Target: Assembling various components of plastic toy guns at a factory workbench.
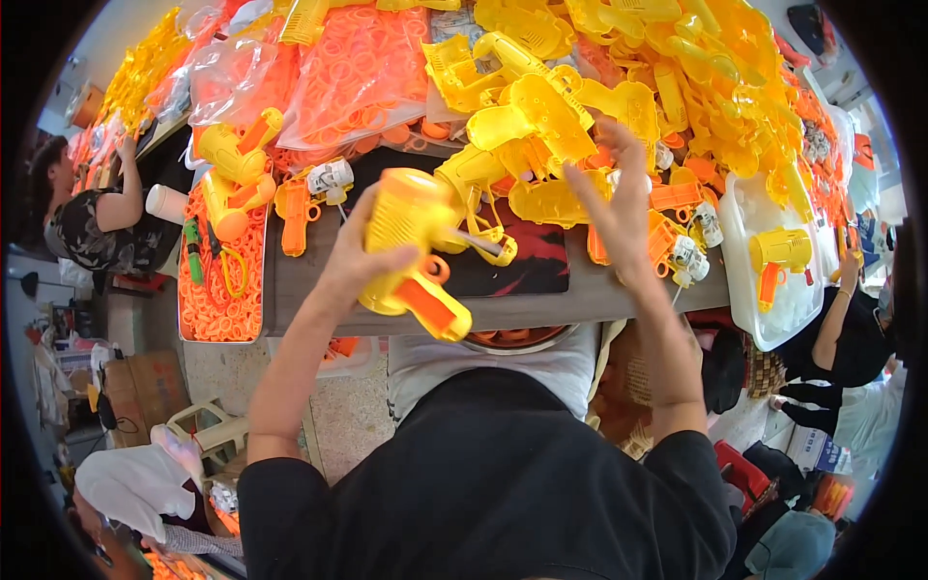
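My left hand (356, 253) is closed round a yellow toy gun (406, 217) with an orange handle, held above the table's near edge. My right hand (623, 213) is raised to the right with its fingers apart and nothing seen in them. Just beyond it lie loose yellow shell halves (541, 121), heaped on one another. Orange trigger grips with small white motor units (688, 256) rest beside my right wrist. Another such orange grip (294, 208) lies left of the toy gun. A dark mat with red marks (527, 261) is under the hands.
A tray of small orange parts (220, 304) stands left, with yellow toy guns (237, 164) at its far end. On the right, a white tub (764, 324) holds a yellow toy gun. Bagged orange rings (353, 72) fill the back. People work at both sides.
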A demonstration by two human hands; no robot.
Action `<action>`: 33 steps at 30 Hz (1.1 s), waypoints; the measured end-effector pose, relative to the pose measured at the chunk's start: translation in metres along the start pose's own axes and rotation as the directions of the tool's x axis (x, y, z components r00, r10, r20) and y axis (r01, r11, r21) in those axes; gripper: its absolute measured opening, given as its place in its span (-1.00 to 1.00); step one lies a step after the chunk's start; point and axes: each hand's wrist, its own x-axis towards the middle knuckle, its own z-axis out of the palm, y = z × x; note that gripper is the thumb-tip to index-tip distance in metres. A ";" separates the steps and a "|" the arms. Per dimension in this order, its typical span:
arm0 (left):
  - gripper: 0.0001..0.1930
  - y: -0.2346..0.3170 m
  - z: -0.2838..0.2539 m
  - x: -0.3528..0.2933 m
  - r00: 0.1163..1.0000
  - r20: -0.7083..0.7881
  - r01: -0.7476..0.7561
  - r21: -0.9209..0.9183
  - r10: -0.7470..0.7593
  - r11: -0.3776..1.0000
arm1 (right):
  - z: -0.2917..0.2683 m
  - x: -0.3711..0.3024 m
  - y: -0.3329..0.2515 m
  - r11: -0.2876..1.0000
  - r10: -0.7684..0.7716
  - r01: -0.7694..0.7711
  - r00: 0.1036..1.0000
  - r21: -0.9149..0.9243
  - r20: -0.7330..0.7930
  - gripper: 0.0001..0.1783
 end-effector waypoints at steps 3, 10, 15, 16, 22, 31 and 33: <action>-0.31 -0.018 -0.019 0.008 0.987 0.000 0.154 -0.290 -0.161 0.945 | -0.004 0.040 0.038 0.990 0.049 -0.021 0.978 -0.137 0.202 0.07; -0.21 -0.029 0.001 0.047 0.992 0.053 0.118 -0.099 -0.113 0.988 | 0.035 0.062 0.065 0.946 0.129 0.025 0.885 -0.322 0.447 0.56; -0.14 -0.019 0.020 0.070 0.992 0.104 0.069 0.084 -0.077 0.994 | 0.038 0.052 0.069 0.959 0.176 -0.063 0.896 -0.276 0.407 0.32; -0.14 -0.020 0.021 0.075 0.991 0.112 0.060 0.087 -0.070 0.994 | 0.037 0.053 0.069 0.958 0.173 -0.060 0.901 -0.281 0.398 0.32; -0.12 -0.034 0.034 0.080 0.912 0.051 -0.314 0.726 0.407 0.612 | 0.034 0.062 0.089 0.986 0.147 -0.106 0.918 -0.131 0.368 0.22; -0.10 0.025 0.046 0.095 0.989 0.148 -0.038 0.107 0.022 0.994 | 0.010 0.074 0.069 0.963 0.127 -0.195 0.936 0.184 0.327 -0.02; -0.11 0.033 0.051 0.102 0.981 0.174 -0.119 0.158 0.091 0.980 | 0.004 0.083 0.053 0.939 0.104 -0.189 0.953 0.289 0.284 -0.08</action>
